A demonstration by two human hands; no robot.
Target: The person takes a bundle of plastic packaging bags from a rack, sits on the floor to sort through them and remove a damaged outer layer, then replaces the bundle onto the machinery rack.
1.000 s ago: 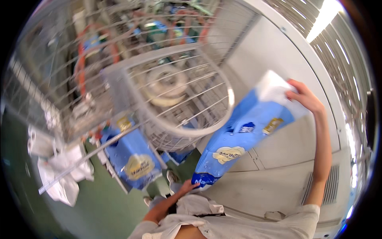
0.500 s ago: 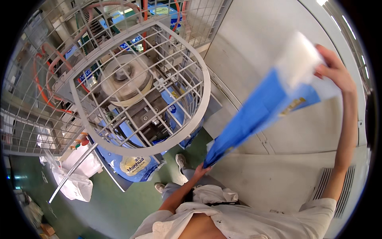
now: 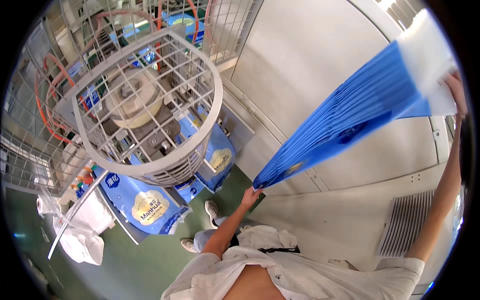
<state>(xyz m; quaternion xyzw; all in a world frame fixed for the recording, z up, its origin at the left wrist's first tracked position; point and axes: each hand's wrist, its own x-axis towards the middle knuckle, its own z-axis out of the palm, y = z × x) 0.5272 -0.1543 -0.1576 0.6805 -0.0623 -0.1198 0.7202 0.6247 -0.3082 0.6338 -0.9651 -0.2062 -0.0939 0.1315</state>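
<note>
A stack of blue plastic bags (image 3: 345, 112) with a whitish end is stretched slantwise in front of the pale panels, its many edges fanned into pleats. My left hand (image 3: 250, 196) is closed on the narrow, gathered lower end. Up at the right rim, my right hand (image 3: 455, 92) grips the whitish end; its fingers are partly blurred and cut by the picture's dark border. The bags hang in the air between both hands, with the right one much higher.
A grey wire guard (image 3: 215, 107) surrounds a machine with a round disc (image 3: 132, 97) at the left. Blue printed bags (image 3: 150, 205) lie on its lower plates. A metal rod (image 3: 75, 217) juts out near a white plastic sack (image 3: 85, 245). Pale cabinet panels (image 3: 305, 65) stand at the right.
My right hand has moved outward and up to the right, pulling the bags' top end along. The bags have spread into a pleated fan. My view has shifted, and the left hand keeps its grip.
</note>
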